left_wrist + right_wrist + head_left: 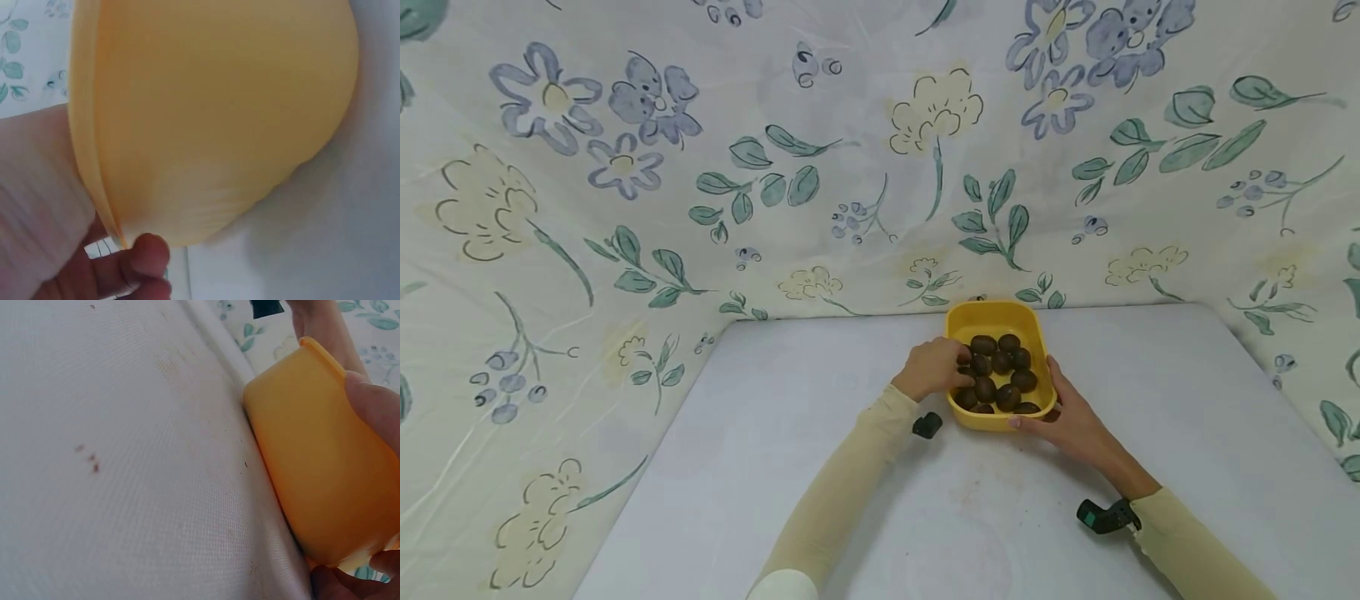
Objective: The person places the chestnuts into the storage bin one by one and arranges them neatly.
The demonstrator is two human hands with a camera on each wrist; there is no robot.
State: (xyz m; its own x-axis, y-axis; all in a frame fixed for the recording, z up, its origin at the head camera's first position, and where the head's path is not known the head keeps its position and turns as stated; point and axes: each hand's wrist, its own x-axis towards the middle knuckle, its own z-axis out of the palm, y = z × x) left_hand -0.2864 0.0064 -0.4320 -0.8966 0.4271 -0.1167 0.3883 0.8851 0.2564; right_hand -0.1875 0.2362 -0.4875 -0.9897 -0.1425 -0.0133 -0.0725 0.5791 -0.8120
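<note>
A yellow rectangular container (992, 423) stands at the far middle of the white table, holding several dark brown, egg-shaped pieces (986, 389). My left hand (932, 367) bends over its left rim, fingertips among those pieces. In the left wrist view, curled fingers (151, 253) show just beyond the rim's end; I cannot tell whether they pinch a piece or the rim. My right hand (1078, 421) grips the container's near right corner. Its thumb (378, 406) lies at the rim in the right wrist view, while other fingers (340, 586) curl by the lower wall.
A floral cloth (880, 208) hangs behind the table (820, 375) and along both sides. Dark wrist cameras (927, 425) sit on both wrists. Small brownish stains (92, 459) mark the white tabletop in front of the container.
</note>
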